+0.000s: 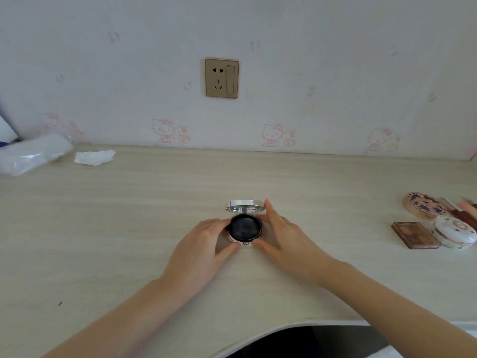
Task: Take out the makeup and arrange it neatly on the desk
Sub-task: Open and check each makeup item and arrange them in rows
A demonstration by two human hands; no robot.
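The pale wood-grain table (129,228) runs along a wall with one socket plate (222,78). At the far left lie one clear plastic bag (33,153) and one crumpled tissue (94,157), well apart from the work. At the right edge sits a cluster: two round patterned cases (423,205) (454,232) and one flat brown palette (414,235). One open compact (245,227) lies mid-table, lid upright at the far side, hinge away from the person. The left hand (204,244) pinches its base; the right hand (281,228) holds it too, fingers along the lid's edge.
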